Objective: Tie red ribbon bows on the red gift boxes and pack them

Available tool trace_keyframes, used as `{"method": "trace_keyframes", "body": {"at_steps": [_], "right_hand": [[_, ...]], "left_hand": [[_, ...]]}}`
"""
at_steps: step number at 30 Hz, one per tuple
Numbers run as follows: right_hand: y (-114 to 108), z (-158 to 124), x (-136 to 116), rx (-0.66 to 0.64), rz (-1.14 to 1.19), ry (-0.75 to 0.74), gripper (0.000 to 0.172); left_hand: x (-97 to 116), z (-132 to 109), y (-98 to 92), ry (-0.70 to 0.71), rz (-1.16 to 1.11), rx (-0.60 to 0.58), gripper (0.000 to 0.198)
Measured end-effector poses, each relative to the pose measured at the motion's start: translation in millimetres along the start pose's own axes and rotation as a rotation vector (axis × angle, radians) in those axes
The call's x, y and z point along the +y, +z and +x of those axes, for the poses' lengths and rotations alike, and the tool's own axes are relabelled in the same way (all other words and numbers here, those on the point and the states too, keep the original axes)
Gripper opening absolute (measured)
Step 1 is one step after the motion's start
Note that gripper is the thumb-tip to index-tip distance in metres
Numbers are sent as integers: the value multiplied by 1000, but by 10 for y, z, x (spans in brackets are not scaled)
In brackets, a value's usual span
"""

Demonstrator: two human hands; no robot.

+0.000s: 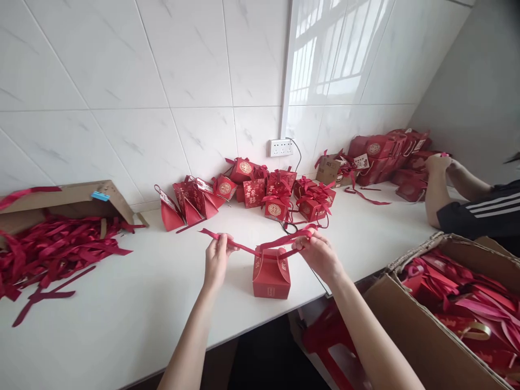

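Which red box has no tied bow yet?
The box between the left hand and right hand, which pinch its untied ribbon; the boxes under the socket carry tied bows.

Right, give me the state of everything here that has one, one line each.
red gift box: upright, top closed, not yet tied.
red ribbon: passed through the box's top, pulled out to both sides.
left hand: shut on the ribbon.
right hand: shut on the ribbon.
gift boxes by the wall: closed, bows tied.
loose ribbons: heaped, untied.
cardboard box: on its side, open.
cardboard carton: upright, flaps open, full.
wall socket: one cable plugged in.
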State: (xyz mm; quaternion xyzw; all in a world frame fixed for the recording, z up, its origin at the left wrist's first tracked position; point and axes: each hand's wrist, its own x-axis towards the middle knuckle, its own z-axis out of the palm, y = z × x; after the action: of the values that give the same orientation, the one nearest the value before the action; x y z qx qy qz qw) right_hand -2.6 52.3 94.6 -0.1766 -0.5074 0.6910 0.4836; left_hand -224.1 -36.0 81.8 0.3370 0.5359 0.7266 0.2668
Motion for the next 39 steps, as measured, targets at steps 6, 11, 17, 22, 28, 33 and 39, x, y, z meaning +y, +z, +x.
{"method": "trace_keyframes", "body": {"at_steps": [6, 11, 17, 22, 28, 33, 39], "right_hand": [[13, -62, -171, 150, 14, -216, 29], [-73, -151, -231, 329, -96, -368, 22], [-296, -290, -161, 494, -360, -344, 19], [-460, -470, -107, 202, -134, -145, 25], [-593, -574, -61, 99, -87, -53, 29], [-634, -544, -89, 256, -104, -130, 17], [-775, -581, -217, 108, -24, -141, 36]], "left_hand": [[119, 158, -189, 71, 319, -37, 41], [176, 214, -192, 77, 250, -13, 38], [182, 267, -239, 95, 111, 26, 30], [118, 283, -381, -15, -94, 67, 33], [-67, 251, -484, -330, -396, 49, 33], [-252, 201, -438, -422, -323, 70, 34], [-344, 194, -421, -456, -231, 78, 32]]}}
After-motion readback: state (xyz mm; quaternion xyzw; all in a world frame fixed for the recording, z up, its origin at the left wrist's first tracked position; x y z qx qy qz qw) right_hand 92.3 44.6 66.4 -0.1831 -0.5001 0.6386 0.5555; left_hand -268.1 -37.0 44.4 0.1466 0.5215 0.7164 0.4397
